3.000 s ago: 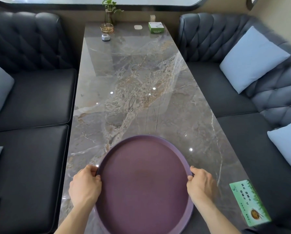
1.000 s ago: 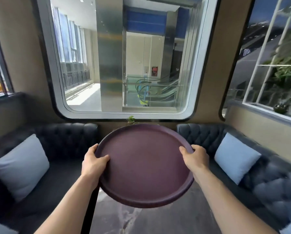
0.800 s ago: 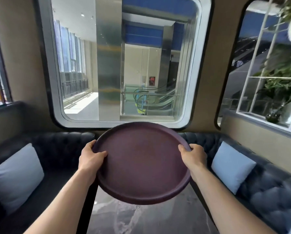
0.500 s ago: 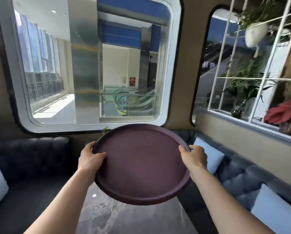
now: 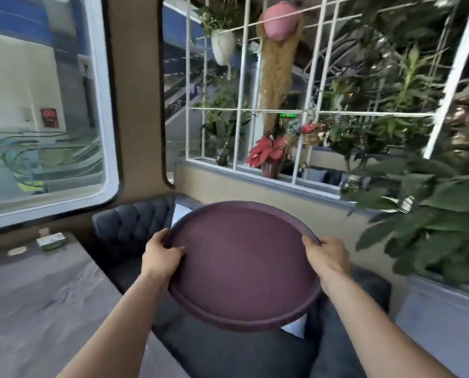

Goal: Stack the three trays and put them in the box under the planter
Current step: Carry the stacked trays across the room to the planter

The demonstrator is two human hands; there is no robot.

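I hold a round purple tray stack point(image 5: 241, 266) in the air above the dark sofa, tilted slightly toward me. A second rim shows under the top tray along its near edge. My left hand point(image 5: 159, 253) grips the left rim with the thumb on top. My right hand point(image 5: 327, 257) grips the right rim the same way. Behind the tray runs a planter ledge point(image 5: 255, 181) with a white grid frame and potted plants. No box is in view.
The marble table point(image 5: 37, 296) lies at lower left with a small green box point(image 5: 50, 240) near its far end. A dark tufted sofa point(image 5: 135, 225) with pale cushions sits below the tray. Leafy plants point(image 5: 432, 214) crowd the right side.
The trays were lifted off the table and stay held in both hands. My view has swung right, from the big window to the planter ledge and plants.
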